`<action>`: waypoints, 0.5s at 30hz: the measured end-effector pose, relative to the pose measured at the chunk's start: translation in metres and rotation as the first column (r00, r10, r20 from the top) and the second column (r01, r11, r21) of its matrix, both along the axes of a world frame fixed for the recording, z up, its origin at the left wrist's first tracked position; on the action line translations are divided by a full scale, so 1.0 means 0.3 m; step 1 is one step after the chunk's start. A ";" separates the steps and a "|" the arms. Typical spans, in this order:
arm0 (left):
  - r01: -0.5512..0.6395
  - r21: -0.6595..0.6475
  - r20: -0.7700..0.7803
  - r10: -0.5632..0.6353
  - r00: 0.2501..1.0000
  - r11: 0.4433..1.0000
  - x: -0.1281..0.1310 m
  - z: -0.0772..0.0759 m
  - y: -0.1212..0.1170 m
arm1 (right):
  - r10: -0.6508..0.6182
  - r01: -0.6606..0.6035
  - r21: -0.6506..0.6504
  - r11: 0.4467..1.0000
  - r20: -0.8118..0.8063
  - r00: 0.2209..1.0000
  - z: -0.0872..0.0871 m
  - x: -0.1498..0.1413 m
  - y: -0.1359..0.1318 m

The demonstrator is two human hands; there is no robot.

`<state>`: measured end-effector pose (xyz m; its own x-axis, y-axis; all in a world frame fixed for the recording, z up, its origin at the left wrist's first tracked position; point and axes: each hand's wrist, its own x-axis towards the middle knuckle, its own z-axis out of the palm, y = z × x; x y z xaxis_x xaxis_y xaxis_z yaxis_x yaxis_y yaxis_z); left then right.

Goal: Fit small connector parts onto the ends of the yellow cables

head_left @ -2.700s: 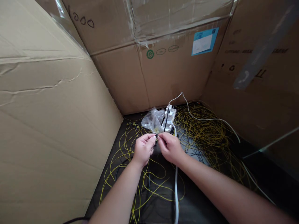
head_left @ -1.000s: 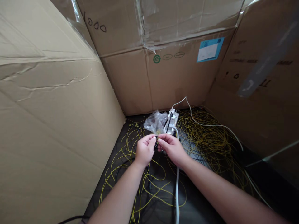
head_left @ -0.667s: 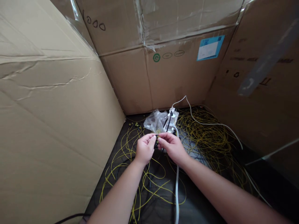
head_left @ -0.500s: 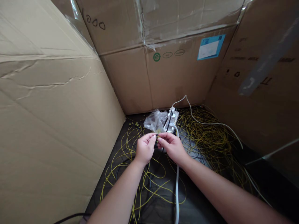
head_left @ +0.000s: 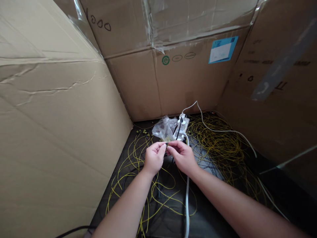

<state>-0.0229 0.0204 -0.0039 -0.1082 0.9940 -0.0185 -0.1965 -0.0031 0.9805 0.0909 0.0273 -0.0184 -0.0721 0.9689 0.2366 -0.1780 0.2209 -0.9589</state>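
Note:
My left hand and my right hand meet fingertip to fingertip above the dark surface. Both are closed in a pinch, thumb against forefinger, on a small black piece between them. Most of that piece is covered by the fingers, so its kind cannot be made out. Just beyond the fingertips lies a crumpled clear plastic bag. A white power strip with plugs in it stands behind my right hand. Loose yellow wires curl below and left of my hands.
A large tangle of yellow wire lies at the right. Several small yellow-green bits are scattered left of the bag. A thick white cord runs toward me. Cardboard walls enclose the left, back and right.
Both hands stay in almost the same place, still pinching together. Their fingertips have shifted only slightly, and less yellow-green shows between them. The view has moved a little.

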 end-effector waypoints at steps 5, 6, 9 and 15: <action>0.058 0.082 -0.048 -0.055 0.997 0.995 -0.002 -0.010 0.002 | -0.008 0.006 -0.030 1.000 -0.050 0.999 -0.012 -0.008 0.006; 0.068 0.090 -0.055 -0.063 0.996 0.994 -0.004 -0.010 0.001 | -0.009 0.007 -0.023 1.000 -0.055 0.998 -0.015 -0.008 0.008; 0.089 0.112 -0.095 -0.078 0.992 0.990 -0.009 -0.002 -0.003 | -0.016 0.017 0.026 1.000 -0.066 0.998 -0.018 -0.004 0.008; 0.105 0.130 -0.173 -0.082 0.982 0.986 -0.020 0.019 -0.010 | -0.018 0.022 0.102 0.994 -0.039 0.999 -0.014 0.005 0.007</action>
